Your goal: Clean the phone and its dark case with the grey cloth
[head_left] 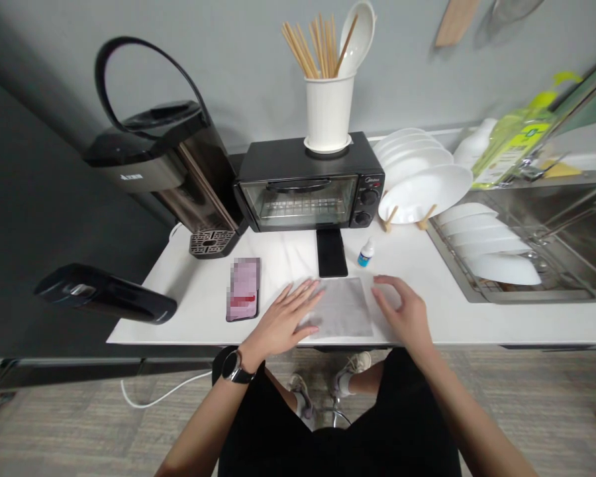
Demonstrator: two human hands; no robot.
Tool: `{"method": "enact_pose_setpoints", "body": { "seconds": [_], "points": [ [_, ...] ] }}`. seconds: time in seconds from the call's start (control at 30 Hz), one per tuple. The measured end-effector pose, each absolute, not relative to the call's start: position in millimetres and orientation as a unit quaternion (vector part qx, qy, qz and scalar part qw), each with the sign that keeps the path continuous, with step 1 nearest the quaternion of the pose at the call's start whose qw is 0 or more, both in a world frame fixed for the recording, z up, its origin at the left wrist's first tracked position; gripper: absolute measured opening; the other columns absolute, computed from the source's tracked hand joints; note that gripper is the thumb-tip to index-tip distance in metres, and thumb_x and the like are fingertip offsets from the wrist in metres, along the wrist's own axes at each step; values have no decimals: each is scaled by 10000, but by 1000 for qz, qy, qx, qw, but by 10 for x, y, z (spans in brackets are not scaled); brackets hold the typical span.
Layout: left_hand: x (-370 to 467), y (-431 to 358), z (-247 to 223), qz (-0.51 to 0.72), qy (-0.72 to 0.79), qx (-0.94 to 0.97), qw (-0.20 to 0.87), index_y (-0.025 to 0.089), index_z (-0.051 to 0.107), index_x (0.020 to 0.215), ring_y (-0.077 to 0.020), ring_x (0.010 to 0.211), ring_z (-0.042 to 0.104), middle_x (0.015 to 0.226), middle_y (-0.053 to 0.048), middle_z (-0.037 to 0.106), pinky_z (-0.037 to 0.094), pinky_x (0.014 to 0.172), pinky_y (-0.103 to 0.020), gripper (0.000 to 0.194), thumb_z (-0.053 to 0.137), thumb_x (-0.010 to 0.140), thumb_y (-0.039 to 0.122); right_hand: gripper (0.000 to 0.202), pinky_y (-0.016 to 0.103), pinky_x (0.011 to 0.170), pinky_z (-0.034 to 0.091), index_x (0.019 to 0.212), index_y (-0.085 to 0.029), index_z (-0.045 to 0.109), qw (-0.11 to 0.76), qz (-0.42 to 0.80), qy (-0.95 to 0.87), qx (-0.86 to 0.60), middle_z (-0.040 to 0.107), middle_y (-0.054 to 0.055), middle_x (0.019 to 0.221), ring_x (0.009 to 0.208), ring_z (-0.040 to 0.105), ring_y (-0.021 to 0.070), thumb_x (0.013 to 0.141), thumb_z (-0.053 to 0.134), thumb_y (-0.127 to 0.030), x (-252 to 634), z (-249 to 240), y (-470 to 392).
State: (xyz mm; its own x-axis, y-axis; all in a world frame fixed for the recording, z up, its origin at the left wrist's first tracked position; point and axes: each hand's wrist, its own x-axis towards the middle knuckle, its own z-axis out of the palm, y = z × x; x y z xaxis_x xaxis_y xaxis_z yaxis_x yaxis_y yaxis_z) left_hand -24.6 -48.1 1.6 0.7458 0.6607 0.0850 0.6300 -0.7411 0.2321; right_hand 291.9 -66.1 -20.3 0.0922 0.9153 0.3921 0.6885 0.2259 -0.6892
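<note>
**Two flat hands on a pale sheet at the counter's near edge**

The left hand (285, 315) lay palm down, fingers spread and unclenched, on the left margin of a thin pale sheet (345, 308); it gripped nothing. A dark wristwatch (235, 368) sat on that wrist. The right hand (406, 311) rested at the sheet's right margin, at 3 o'clock from its centre, fingers loosely extended and grasping nothing; whether its fingertips touched the sheet or only the counter could not be told. The sheet lay flat on the white counter (198, 298), just inside the near edge, between the two hands.

At 12 o'clock from the sheet, a black phone (332, 253) lay face down, its far end under the front of a black toaster oven (308, 182). A small dropper bottle (365, 253) with a blue label stood at about 1 o'clock, just beside the phone. A second phone (244, 289), screen up, lay at 9 o'clock, near the left hand but apart from it.

A white utensil holder (329, 112) with chopsticks and a spoon stood on the oven. At 10 o'clock stood a dark water boiler (171, 159). At 2 o'clock, white plates (422, 175) leaned in a wooden rack; more plates (496, 255) lay on a rack over the steel sink (566, 218).
</note>
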Motion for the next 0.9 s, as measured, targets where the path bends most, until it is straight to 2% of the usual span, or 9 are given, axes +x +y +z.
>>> {"method": "enact_pose_setpoints", "body": {
  "seconds": [0.1,0.2,0.33,0.43,0.47,0.53,0.6,0.67,0.9],
  "points": [
    [-235,-515,-10,102,351,926,94,274,130,1715,-263,1661,164,1785,-91,154,178,1355,-527,788,526,1072,500,530,540,1065,536,1299,-225,620,499,142,-584,-624,695,154,1346,1236,671,325,931,665,-604,2935,-196,-317],
    [-172,-557,-14,155,358,915,99,284,198,1701,-262,1646,234,1775,-95,218,251,1341,-521,712,514,1086,453,670,562,1102,490,1392,-186,533,484,190,-613,-594,626,208,1442,1298,629,354,916,647,-643,2884,-146,36],
    [-41,-684,163,241,374,886,129,305,277,1666,-247,1541,461,1683,-90,444,399,1277,-491,608,490,1101,381,429,430,924,566,1206,-188,601,435,246,-678,-539,741,116,1075,989,717,274,1016,513,-563,2776,32,-42],
    [71,-870,398,231,385,881,148,235,235,1665,-279,1394,607,1596,-153,538,526,1153,-477,665,495,1091,446,303,336,820,561,1198,-222,595,385,276,-732,-489,722,41,969,852,692,205,1044,519,-472,2684,183,-582],
    [107,-944,470,218,384,885,144,202,290,1630,-295,1325,651,1544,-172,581,557,1096,-479,661,509,1079,493,277,320,806,553,1223,-226,578,339,291,-771,-454,718,37,984,851,691,195,1059,505,-437,2658,222,-789],
    [167,-1088,590,165,373,903,137,178,540,1375,-278,1082,744,1251,-127,738,611,901,-431,417,479,1093,479,220,309,745,533,1189,-229,568,262,284,-820,-421,725,34,978,827,699,195,1074,492,-401,2620,285,-1150],
    [204,-1208,675,118,364,915,125,190,604,1112,-236,824,752,962,-54,759,569,684,-354,325,451,1104,476,233,315,724,522,1191,-230,564,205,260,-851,-407,749,41,1007,839,728,212,1081,503,-426,2606,331,-1386],
    [222,-1289,733,98,359,920,119,198,587,1041,-213,715,730,848,-15,737,492,585,-315,371,486,1075,554,282,321,740,522,1224,-238,568,169,243,-871,-392,771,46,1052,889,754,231,1075,523,-473,2607,363,-1507],
    [246,-1400,624,68,312,947,42,178,612,922,-201,615,683,751,-12,705,382,510,-308,393,579,1034,554,296,325,690,481,1215,-234,578,147,213,-887,-383,764,41,1013,860,761,240,1096,464,-479,2597,317,-1680]
  ]
}}
